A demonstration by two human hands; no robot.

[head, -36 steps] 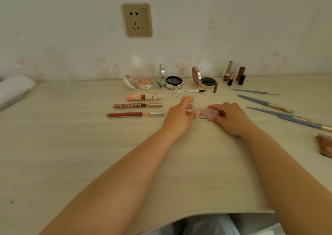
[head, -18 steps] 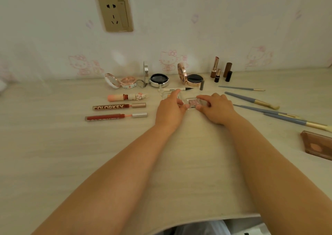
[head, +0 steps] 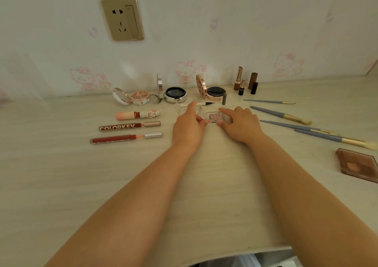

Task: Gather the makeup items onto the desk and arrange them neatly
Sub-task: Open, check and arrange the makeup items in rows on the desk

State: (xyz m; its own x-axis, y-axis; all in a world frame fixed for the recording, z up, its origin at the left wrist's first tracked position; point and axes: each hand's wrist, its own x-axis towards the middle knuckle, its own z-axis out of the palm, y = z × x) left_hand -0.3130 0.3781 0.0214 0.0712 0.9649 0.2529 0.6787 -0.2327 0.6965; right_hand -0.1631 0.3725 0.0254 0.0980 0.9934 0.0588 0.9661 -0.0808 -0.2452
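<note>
A small clear case with a pink glitter pan (head: 214, 117) lies on the pale wooden desk (head: 61, 174), between my two hands. My left hand (head: 189, 126) pinches its left edge with thumb and fingers, index finger stretched forward. My right hand (head: 239, 123) pinches its right edge. Left of them lie three lip tubes: a pink one (head: 139, 114), a COLORKEY one (head: 128, 126) and a red one (head: 125, 138). Behind stand three open compacts (head: 132, 98) (head: 175, 94) (head: 213, 93) and several lipsticks (head: 245, 82). An eyeliner pen (head: 204, 103) lies just beyond my fingers.
Several blue-handled brushes (head: 284, 115) lie to the right. A brown palette (head: 357, 167) sits near the right edge. The wall with a gold socket (head: 122, 19) rises behind the desk. The desk's front edge (head: 225, 256) is close to me.
Both hands have slid the small glitter case away from me, toward the eyeliner pen and the compacts. The view has shifted right.
</note>
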